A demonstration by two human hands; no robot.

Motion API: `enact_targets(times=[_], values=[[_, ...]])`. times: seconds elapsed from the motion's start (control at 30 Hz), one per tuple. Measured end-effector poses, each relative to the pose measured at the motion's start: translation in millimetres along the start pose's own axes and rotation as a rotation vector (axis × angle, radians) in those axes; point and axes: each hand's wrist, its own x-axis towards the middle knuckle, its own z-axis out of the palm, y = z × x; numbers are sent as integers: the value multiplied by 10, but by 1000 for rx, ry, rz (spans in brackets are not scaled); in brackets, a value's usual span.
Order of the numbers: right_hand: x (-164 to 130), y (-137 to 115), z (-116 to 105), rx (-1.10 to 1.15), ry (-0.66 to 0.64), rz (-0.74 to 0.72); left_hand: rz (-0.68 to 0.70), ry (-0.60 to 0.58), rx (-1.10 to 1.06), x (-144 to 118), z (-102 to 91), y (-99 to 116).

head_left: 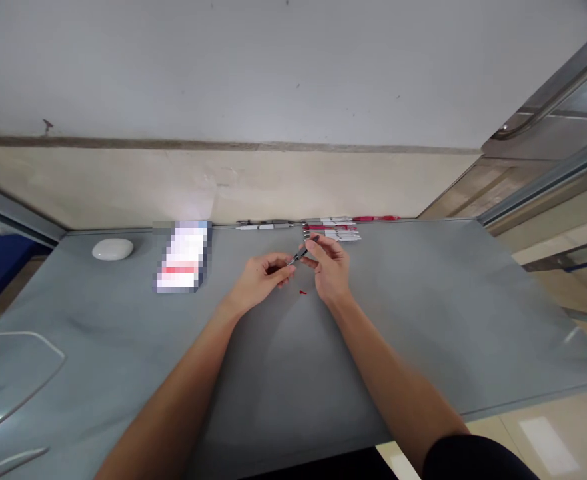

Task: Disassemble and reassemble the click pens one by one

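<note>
Between my two hands, above the middle of the grey table, is a dark pen [301, 252], tilted with its upper end to the right. My left hand [266, 277] pinches its lower, thin silvery end. Around the dark barrel, the fingers of my right hand [330, 267] are closed. On the table just below the hands lies a small red piece [302, 292], too small to name. Behind my right hand several white and grey pens [346, 236] lie side by side, with a red pen [323, 227] among them.
More pens [266, 227] lie along the wall, and a red pen [376, 218] is at the row's right end. A blurred phone-like screen [180, 257] and a white rounded case [112, 249] stand to the left. A white cable [48, 343] curves over the table's left side.
</note>
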Motion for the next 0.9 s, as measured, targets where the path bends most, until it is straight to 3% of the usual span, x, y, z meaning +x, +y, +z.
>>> enact_targets(times=[0.23, 0.9], values=[[-4, -1, -18, 41, -61, 9, 64, -125, 75, -15, 0, 32], [47, -25, 5, -6, 102, -58, 1, -116, -60, -31, -82, 1]])
